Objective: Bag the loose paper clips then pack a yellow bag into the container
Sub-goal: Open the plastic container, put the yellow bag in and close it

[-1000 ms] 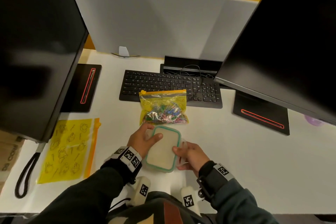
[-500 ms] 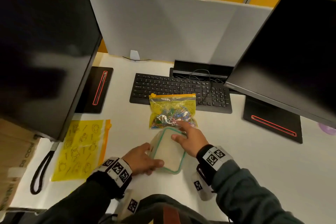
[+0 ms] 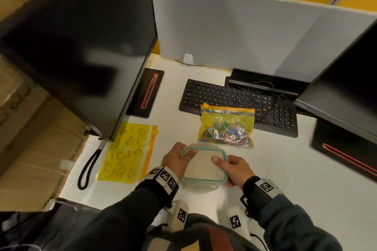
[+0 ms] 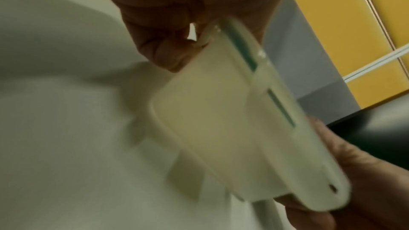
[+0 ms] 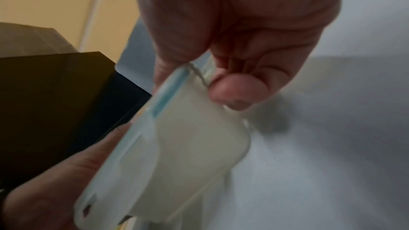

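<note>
L hand (image 3: 177,159) grips left edge of container (image 3: 204,167), thumb over lid rim, fingers curled under; R hand (image 3: 234,169) grips right edge same way, thumb on lid, fingers beneath; both hands clamped on container, lid (image 3: 206,164) on, teal seal round its edge; container at front centre of desk (image 3: 275,169), whether lifted or resting on it cannot tell from head view; L wrist view: container (image 4: 232,120) tilted, L fingers (image 4: 163,50) at its near corner, blurred; R wrist view: container (image 5: 188,137) pinched at corner by R fingers (image 5: 236,90), also blurred; filled bag (image 3: 226,126) w/ coloured clips inside lies just beyond container, near edge apart from lid, far edge overlapping front of keyboard (image 3: 234,98), zip strip at far side; empty bag (image 3: 128,153), yellow w/ printed figures, lies flat well to left of container, partly under left monitor (image 3: 81,47); black strap (image 3: 87,169) looped beside it at desk edge; right monitor (image 3: 346,77) tilted at far right; grey divider (image 3: 244,32) behind keyboard; cardboard box (image 3: 30,159) off desk at left.
</note>
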Motion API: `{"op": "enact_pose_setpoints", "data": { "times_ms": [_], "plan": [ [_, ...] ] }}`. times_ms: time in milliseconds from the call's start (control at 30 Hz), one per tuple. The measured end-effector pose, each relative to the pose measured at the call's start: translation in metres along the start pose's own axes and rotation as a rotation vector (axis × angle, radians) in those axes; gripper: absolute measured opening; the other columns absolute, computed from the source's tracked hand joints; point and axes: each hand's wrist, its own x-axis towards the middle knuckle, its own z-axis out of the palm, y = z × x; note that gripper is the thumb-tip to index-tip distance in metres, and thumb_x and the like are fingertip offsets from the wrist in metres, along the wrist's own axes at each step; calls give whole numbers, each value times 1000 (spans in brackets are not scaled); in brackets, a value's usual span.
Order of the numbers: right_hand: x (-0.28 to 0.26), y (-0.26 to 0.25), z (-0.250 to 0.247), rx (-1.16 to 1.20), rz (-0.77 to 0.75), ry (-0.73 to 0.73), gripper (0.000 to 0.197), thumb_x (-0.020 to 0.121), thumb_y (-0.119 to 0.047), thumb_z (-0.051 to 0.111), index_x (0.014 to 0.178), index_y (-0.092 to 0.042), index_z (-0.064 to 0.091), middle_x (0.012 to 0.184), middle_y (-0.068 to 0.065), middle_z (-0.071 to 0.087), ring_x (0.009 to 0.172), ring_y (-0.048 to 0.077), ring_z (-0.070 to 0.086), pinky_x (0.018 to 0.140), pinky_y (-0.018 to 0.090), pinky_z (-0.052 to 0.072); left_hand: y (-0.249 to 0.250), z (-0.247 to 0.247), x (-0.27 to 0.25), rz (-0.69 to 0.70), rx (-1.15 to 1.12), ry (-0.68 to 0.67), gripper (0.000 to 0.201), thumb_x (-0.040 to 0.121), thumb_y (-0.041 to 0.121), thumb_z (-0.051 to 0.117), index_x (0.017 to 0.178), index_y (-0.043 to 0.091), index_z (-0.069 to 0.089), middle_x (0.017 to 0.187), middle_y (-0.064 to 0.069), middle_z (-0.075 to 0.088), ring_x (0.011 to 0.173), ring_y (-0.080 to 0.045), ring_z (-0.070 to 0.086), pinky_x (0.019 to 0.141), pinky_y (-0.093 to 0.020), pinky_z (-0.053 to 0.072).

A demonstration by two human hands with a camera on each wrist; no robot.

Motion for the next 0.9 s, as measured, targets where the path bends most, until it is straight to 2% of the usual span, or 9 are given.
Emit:
{"op": "enact_pose_setpoints", "data": {
  "times_ms": [100,300,400,467,533,600,700,800,900],
  "plan": [
    [0,4,3,59,11,-22,38,75,-44,71,75,-15,48,61,7,52,44,17,45,40,19,36,2,-4,2,67,36,46,27,76,46,63,87,23,53,73,1,58,71,-20,56,57,-24,40],
    [-7,-1,7,41,-107,147,49,67,-30,80,47,-16,39,41,-2,44,31,8,40,38,19,36,4,-9,4,122,113,34,26,78,43,63,89,21,56,63,6,51,62,-12,50,50,-19,35],
    [-9,-5,3,15,-152,173,48,69,-31,79,49,-15,37,45,3,41,36,13,39,42,23,38,5,-15,4,162,216,39,31,85,46,52,94,17,60,87,-9,59,83,-25,57,69,-27,44],
    [-13,-8,-1,65,-189,165,42,76,-28,73,56,-11,40,52,8,40,36,13,37,37,20,36,-3,-30,8,184,426,128,38,89,46,42,101,15,60,110,-13,53,103,-32,51,85,-35,44],
    [-17,-13,-7,153,-214,105,37,83,-22,66,59,-10,40,57,11,41,42,16,41,37,18,38,-14,-52,11,66,658,195,40,88,45,45,118,18,48,131,-11,39,118,-34,39,95,-43,41],
    [-23,-20,-11,270,-201,-2,37,86,-18,61,56,-15,39,67,12,54,59,21,51,46,22,46,-24,-71,12,-102,800,141,53,84,37,53,128,16,33,139,-13,30,124,-36,33,99,-45,38],
    [-30,-37,-24,500,-201,-58,31,89,-14,54,59,-17,46,79,5,71,64,17,56,59,29,50,-27,-76,15,-132,833,72,57,82,20,55,131,11,26,135,-17,33,123,-36,35,97,-42,38],
    [-34,-56,-49,696,-316,189,29,87,-8,54,62,-17,45,56,-6,65,53,8,58,48,17,48,-26,-75,15,-101,941,53,57,85,6,48,134,11,19,134,-18,37,122,-35,40,96,-42,41],
    [-37,-56,-78,369,-551,565,36,83,-4,62,60,-21,40,60,-9,66,56,-2,62,50,11,48,-25,-81,13,-29,884,90,58,84,-1,41,136,12,18,126,-17,48,111,-35,52,90,-43,44]
  ]
}}
